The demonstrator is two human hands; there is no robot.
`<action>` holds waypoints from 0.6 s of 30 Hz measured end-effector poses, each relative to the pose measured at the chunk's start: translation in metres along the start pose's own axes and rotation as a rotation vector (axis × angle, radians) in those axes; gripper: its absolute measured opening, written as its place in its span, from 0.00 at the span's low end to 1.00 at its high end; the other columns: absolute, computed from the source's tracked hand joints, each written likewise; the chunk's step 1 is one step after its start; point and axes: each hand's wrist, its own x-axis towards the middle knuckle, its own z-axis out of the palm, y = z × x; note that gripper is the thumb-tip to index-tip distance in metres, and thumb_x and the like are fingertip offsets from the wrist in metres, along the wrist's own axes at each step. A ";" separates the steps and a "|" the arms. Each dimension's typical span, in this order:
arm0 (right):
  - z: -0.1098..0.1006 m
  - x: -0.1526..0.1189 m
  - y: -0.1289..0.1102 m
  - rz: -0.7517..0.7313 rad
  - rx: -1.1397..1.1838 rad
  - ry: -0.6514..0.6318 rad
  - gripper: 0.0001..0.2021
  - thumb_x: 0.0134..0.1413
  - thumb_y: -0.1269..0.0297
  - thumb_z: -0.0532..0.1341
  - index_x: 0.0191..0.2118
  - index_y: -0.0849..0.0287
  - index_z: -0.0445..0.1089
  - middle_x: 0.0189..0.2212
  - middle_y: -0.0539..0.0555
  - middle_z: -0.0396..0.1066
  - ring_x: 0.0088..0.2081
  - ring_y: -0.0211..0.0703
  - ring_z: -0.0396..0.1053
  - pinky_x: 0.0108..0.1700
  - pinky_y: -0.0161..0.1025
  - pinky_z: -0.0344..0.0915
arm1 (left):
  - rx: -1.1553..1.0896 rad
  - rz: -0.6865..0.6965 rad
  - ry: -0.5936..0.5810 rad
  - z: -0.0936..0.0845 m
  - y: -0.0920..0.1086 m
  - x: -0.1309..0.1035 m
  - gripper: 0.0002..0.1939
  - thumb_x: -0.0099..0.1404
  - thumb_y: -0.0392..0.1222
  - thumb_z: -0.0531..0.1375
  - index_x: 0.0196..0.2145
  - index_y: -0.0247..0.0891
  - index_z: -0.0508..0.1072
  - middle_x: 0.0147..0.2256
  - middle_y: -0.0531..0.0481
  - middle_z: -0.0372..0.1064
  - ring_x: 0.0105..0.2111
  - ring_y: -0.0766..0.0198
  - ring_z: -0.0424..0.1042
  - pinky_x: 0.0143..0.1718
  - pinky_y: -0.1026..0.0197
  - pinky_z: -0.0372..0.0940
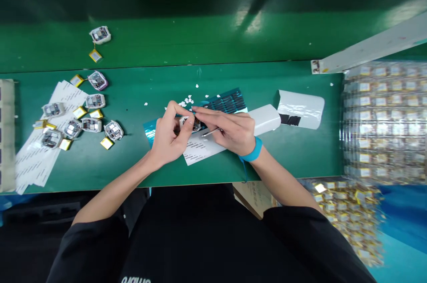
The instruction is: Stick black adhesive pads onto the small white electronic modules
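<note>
Near the middle of the green table, my left hand is closed around a small white device housing with electronics inside. My right hand touches the housing's right side with its fingertips and holds a thin metal tool, probably tweezers, pointing left. Under both hands lie a printed white sheet and a dark blue sheet with black strips. Small white bits are scattered just beyond my fingers. The fingers hide part of the housing.
Several open housings with yellow-edged batteries lie at the left, some on white printed sheets. A curled white sheet lies right of my hands. Stacked clear trays stand at the far right, beside a white bar.
</note>
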 end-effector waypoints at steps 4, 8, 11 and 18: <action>0.001 0.003 -0.007 -0.018 0.102 0.065 0.22 0.67 0.80 0.55 0.57 0.55 0.77 0.54 0.52 0.82 0.53 0.41 0.82 0.49 0.36 0.83 | 0.036 0.088 0.047 -0.001 0.001 0.000 0.14 0.77 0.55 0.58 0.40 0.44 0.63 0.18 0.63 0.57 0.13 0.72 0.55 0.17 0.66 0.48; 0.004 0.004 -0.009 0.100 0.231 0.075 0.21 0.68 0.78 0.57 0.58 0.51 0.78 0.52 0.49 0.82 0.53 0.42 0.82 0.54 0.42 0.83 | -0.031 0.069 0.029 -0.003 0.002 0.001 0.14 0.77 0.56 0.58 0.40 0.44 0.63 0.20 0.62 0.60 0.14 0.72 0.58 0.16 0.66 0.50; 0.002 0.005 -0.010 0.149 0.311 0.048 0.21 0.68 0.75 0.56 0.57 0.50 0.79 0.54 0.50 0.82 0.55 0.43 0.81 0.56 0.45 0.82 | -0.047 0.071 0.047 -0.003 0.003 0.001 0.15 0.77 0.56 0.58 0.40 0.44 0.63 0.21 0.62 0.60 0.14 0.72 0.60 0.16 0.66 0.52; -0.011 0.018 -0.018 0.524 0.643 0.038 0.17 0.68 0.48 0.64 0.43 0.55 0.84 0.31 0.50 0.83 0.29 0.36 0.78 0.30 0.33 0.74 | 0.022 0.158 0.083 0.002 0.012 -0.006 0.12 0.78 0.53 0.57 0.41 0.43 0.64 0.24 0.59 0.66 0.17 0.72 0.64 0.18 0.65 0.56</action>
